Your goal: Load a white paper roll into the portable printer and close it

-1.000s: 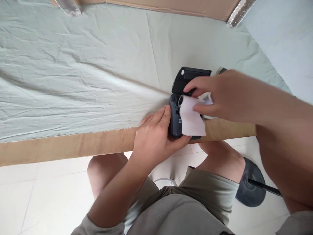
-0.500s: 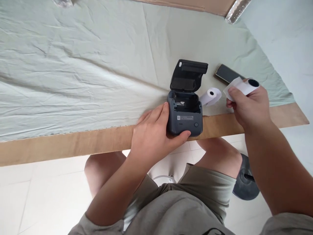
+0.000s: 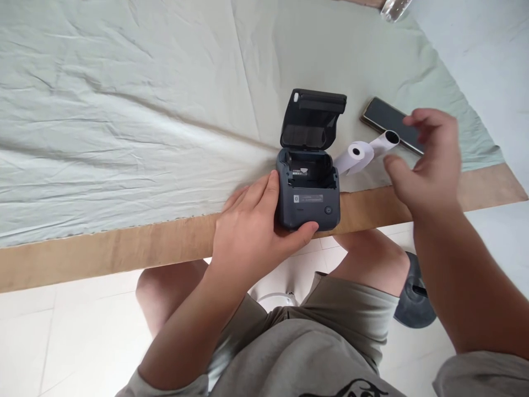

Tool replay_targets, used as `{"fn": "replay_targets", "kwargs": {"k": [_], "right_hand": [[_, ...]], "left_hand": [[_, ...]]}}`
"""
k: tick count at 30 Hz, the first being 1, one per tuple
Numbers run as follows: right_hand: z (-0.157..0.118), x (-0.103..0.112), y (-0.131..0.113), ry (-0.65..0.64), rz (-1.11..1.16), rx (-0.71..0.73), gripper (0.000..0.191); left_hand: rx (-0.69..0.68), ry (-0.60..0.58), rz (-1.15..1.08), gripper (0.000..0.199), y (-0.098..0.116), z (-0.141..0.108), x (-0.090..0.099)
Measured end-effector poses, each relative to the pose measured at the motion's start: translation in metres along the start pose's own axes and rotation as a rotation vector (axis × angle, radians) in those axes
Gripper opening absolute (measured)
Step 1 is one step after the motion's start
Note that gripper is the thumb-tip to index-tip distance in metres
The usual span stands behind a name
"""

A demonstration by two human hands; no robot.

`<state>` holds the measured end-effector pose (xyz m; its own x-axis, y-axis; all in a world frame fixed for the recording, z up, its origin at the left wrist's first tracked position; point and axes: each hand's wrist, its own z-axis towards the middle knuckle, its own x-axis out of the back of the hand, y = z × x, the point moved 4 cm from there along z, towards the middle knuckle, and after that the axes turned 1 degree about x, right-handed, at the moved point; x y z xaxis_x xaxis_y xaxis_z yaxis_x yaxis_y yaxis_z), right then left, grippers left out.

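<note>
A dark portable label printer (image 3: 309,204) sits at the table's front edge with its lid (image 3: 313,118) raised and its paper bay exposed. My left hand (image 3: 248,226) grips the printer's left side, the thumb along its front bottom edge. Right of the printer lies a white paper roll (image 3: 354,156) with a small core. Against it rests a second white roll (image 3: 384,142) with a wider dark core. My right hand (image 3: 432,160) is just right of that second roll, thumb and fingers apart, holding nothing. Its fingers are slightly blurred.
A smartphone (image 3: 384,117) lies behind the rolls, partly covered by my right hand. Pale green cloth (image 3: 165,110) covers the table, with a bare wooden strip (image 3: 165,237) along the front edge. A shiny clear object (image 3: 394,8) stands at the back right.
My right hand has let go of the wide-core roll, which now lies beside the other roll. The hand has opened and drawn away from it. The left hand keeps its hold on the printer.
</note>
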<state>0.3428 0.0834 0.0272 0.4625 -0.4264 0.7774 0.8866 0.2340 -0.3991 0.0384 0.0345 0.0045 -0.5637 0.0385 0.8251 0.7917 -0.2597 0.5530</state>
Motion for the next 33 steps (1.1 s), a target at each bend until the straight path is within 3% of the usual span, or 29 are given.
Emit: {"fn": "replay_targets", "kwargs": {"k": [3, 6, 8, 11, 16, 23, 26, 30, 33], "right_hand": [[0.001, 0.004, -0.033, -0.047, -0.025, 0.258, 0.048], [0.009, -0.010, -0.045, -0.228, -0.076, 0.282, 0.044], [0.012, -0.018, -0.044, -0.280, -0.081, 0.266, 0.039], [0.009, -0.022, -0.041, -0.232, -0.014, 0.256, 0.029], [-0.008, -0.026, -0.041, -0.181, 0.118, 0.212, 0.053], [-0.018, -0.045, -0.038, -0.174, 0.232, 0.184, 0.041], [-0.020, -0.042, -0.035, -0.112, 0.329, 0.142, 0.045], [-0.013, -0.020, -0.057, 0.040, 0.386, 0.188, 0.039], [0.002, -0.014, -0.085, -0.074, 0.297, 0.290, 0.030]], "left_hand": [[-0.014, 0.010, 0.001, 0.094, 0.000, 0.000, 0.000], [-0.022, 0.033, 0.006, 0.093, 0.000, -0.001, 0.000], [-0.030, 0.057, 0.012, 0.092, 0.000, -0.002, -0.001], [-0.046, 0.090, 0.019, 0.092, 0.000, -0.003, -0.001], [-0.065, 0.099, 0.034, 0.093, -0.001, -0.003, -0.001], [-0.080, 0.106, 0.037, 0.092, -0.001, -0.002, 0.000], [-0.063, 0.097, 0.030, 0.093, -0.001, -0.002, -0.001], [-0.078, 0.092, 0.025, 0.092, -0.002, -0.002, -0.001], [-0.087, 0.086, 0.013, 0.092, -0.003, -0.002, -0.001]]}}
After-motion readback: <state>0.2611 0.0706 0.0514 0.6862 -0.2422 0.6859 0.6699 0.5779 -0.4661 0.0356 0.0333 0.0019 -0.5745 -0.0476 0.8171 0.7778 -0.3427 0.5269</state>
